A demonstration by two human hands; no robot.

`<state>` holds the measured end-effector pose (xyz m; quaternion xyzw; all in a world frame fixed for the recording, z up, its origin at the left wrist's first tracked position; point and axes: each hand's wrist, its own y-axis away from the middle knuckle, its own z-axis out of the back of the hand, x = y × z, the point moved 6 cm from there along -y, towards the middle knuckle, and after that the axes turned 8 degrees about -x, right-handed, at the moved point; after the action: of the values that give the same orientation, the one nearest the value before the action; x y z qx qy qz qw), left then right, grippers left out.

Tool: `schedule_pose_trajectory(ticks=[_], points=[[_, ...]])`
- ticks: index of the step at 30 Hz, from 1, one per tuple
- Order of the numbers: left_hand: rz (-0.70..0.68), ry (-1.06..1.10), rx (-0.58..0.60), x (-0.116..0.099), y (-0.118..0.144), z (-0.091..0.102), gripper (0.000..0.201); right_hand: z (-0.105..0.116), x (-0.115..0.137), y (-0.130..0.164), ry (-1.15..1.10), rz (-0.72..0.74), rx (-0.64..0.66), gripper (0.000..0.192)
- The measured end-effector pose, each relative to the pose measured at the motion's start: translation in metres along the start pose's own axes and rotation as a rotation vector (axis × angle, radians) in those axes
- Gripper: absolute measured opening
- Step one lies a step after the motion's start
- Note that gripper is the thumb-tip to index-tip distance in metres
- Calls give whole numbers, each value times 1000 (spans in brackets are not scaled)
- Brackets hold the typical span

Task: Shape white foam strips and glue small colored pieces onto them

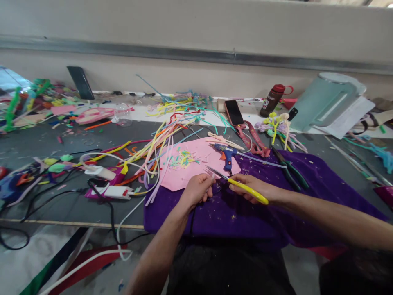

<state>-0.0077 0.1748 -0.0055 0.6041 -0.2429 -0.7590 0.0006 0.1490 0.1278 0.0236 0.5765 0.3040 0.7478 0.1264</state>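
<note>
From my head, the camera looks forward and down over the table (pixel 18 143), which spans the frame's middle. My left hand (pixel 199 188) and right hand (pixel 256 185) show near, just below centre; the wall (pixel 196 24) faces me farther off, across the top.

A plain off-white wall (pixel 184 24) carries a long, grey metal rail (pixel 184 52) above the flat, dark-grey worktop (pixel 123 133), whose thin front edge is tan; pale grey floor (pixel 98 278) shows below.
</note>
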Motion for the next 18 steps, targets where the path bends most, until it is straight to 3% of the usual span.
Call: schedule_pose_trajectory(ticks=[5, 11, 18], points=[[-8, 170, 6, -5, 1, 2, 25, 7, -3, 16, -47, 7, -35, 38], [-11, 360, 36, -8, 0, 3, 29, 2, -6, 25, 106, 111, -10, 44], [51, 345, 76, -3, 0, 2, 27, -5, 2, 22, 183, 177, -9, 42]])
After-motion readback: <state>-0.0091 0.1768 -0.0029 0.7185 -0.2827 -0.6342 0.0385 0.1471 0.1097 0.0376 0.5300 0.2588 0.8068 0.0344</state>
